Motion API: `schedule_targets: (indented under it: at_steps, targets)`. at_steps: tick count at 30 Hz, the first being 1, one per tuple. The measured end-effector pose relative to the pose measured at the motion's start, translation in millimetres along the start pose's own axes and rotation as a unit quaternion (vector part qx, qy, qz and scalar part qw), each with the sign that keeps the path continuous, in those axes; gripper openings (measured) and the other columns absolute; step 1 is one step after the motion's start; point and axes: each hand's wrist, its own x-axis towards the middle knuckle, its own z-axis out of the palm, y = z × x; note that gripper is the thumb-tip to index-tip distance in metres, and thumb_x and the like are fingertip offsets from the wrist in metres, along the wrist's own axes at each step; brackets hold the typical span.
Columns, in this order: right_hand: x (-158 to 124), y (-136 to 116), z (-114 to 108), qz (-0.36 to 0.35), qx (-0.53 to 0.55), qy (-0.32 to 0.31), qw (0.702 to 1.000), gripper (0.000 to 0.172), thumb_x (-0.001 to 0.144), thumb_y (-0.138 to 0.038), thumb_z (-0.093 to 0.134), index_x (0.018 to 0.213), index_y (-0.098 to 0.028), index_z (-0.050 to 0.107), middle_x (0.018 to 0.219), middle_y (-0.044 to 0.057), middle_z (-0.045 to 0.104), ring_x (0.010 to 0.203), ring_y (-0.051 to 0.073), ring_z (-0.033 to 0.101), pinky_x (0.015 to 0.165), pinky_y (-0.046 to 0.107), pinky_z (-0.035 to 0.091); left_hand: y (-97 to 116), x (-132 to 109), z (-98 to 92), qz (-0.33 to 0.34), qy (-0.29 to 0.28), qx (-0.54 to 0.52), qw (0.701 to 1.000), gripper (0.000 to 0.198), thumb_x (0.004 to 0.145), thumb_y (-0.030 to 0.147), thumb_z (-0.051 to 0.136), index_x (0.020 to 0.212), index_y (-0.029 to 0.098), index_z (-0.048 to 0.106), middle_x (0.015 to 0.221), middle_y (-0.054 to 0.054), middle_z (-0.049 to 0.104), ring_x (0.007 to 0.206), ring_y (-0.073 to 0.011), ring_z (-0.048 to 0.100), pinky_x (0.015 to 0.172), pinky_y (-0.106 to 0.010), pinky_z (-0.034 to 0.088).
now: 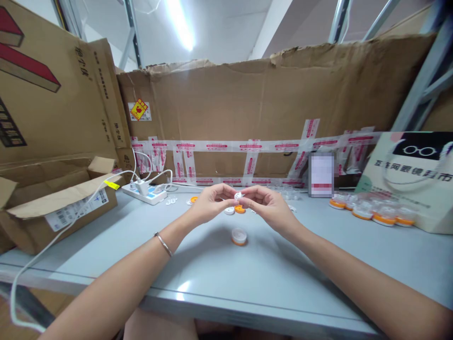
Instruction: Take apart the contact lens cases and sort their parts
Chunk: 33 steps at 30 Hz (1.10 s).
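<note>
Left hand (212,204): raised above the surface (201,269), fingers curled in, thumb and forefinger brought together at the tips on a small white piece (238,195).
Right hand (271,205): mirrors it from the other side, thumb and forefinger closed to a pinch on the same piece.
White piece: held up between the two sets of fingertips, near the middle of the view; it is partly covered and small, so its exact shape is hard to make out.
Discs: a white disc (229,211) and an orange disc (239,209) lie side by side on the surface, seen just below the fingertips.
Round container (239,237): nearer the person than the discs, resting upright, with a clear upper part and an orange base.
Beside the left hand: an orange part (193,200), and farther left some small white parts (171,201).
Behind the right hand: a cluster of clear parts (288,192).
Right side: a phone (321,174) stands upright, its screen blurred; next come grouped clear-and-orange containers (375,212) in front of a paper bag (406,189).
Left side: a white power strip (145,192) with plugs in it, and an open cardboard box (71,212).
Left wrist: a silver-coloured bracelet (163,244).
</note>
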Motion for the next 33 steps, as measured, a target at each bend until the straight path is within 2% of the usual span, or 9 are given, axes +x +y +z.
schedule_targets:
  at_steps: [5,8,14,19,26,33]
  targets:
    - [1.0,1.3,1.1,0.041,0.016,0.01,0.999,0.031,0.066,-0.04,0.063,0.085,-0.016,0.061,0.081,0.006,0.067,0.073,0.017,0.061,0.067,0.031,0.048,-0.1,-0.9,2.3,0.094,0.044,0.164,0.981,0.02,0.075,0.029,0.056,0.088,0.015,0.059,0.084,-0.004,0.062,0.073,-0.0114,0.057,0.063,-0.021,0.045]
    - [2.5,1.7,0.6,0.053,0.027,0.014,0.998,0.031,0.065,-0.04,0.064,0.084,-0.016,0.061,0.079,0.006,0.066,0.072,0.016,0.061,0.068,0.031,0.048,0.5,-2.2,4.8,0.14,0.059,0.229,0.962,0.017,0.077,0.024,0.053,0.09,0.015,0.059,0.081,-0.004,0.06,0.07,-0.0103,0.055,0.063,-0.022,0.045]
    - [3.4,-1.3,0.8,0.079,0.048,0.033,0.995,0.029,0.065,-0.044,0.062,0.071,-0.015,0.063,0.068,0.004,0.066,0.067,0.016,0.061,0.067,0.031,0.048,2.1,-7.8,9.8,0.207,0.078,0.326,0.919,0.017,0.079,0.017,0.05,0.093,0.016,0.058,0.083,-0.004,0.058,0.076,-0.0119,0.054,0.07,-0.024,0.044]
    - [1.5,-2.8,2.5,0.081,0.055,0.04,0.994,0.028,0.061,-0.043,0.066,0.068,-0.015,0.064,0.066,0.004,0.066,0.066,0.016,0.061,0.066,0.03,0.049,5.1,-11.1,10.7,0.221,0.077,0.36,0.903,0.017,0.08,0.015,0.047,0.091,0.017,0.059,0.083,-0.004,0.057,0.076,-0.012,0.054,0.069,-0.024,0.045]
    - [0.9,-2.0,1.4,0.084,0.048,0.045,0.994,0.029,0.061,-0.042,0.066,0.069,-0.014,0.063,0.065,0.004,0.066,0.067,0.017,0.063,0.066,0.03,0.049,4.8,-11.5,12.7,0.221,0.078,0.368,0.9,0.017,0.078,0.016,0.051,0.092,0.018,0.06,0.083,-0.002,0.059,0.074,-0.0114,0.055,0.068,-0.023,0.046]
    - [0.5,3.6,1.3,0.081,0.036,0.042,0.995,0.028,0.06,-0.04,0.067,0.07,-0.014,0.064,0.064,0.004,0.066,0.062,0.015,0.062,0.062,0.027,0.049,0.1,-13.0,16.4,0.231,0.071,0.47,0.849,0.014,0.08,0.017,0.048,0.087,0.016,0.06,0.079,-0.003,0.059,0.072,-0.0126,0.054,0.065,-0.024,0.044]
